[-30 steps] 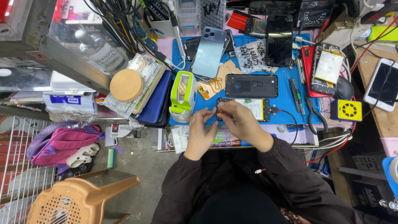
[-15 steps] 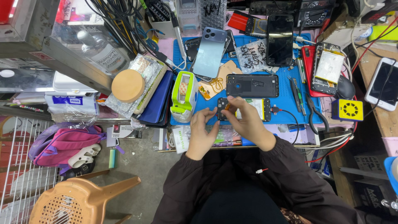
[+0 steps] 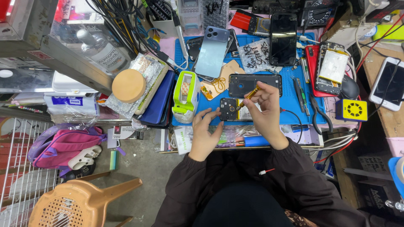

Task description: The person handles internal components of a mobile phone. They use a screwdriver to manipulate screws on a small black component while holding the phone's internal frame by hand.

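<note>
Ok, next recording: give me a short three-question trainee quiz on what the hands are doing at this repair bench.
1. True or false: the left hand steadies the opened phone on the blue mat.
2. The right hand holds: A) a pink bag, B) a yellow-handled screwdriver, C) a round wooden lid.
3. What stands directly left of the opened phone?

Key: 1 true. 2 B. 3 The green tape dispenser.

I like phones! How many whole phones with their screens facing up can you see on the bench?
2. A black phone lies at the top of the blue mat; a white phone lies at the far right. Others are face-down or opened, and clutter may hide more.
</note>
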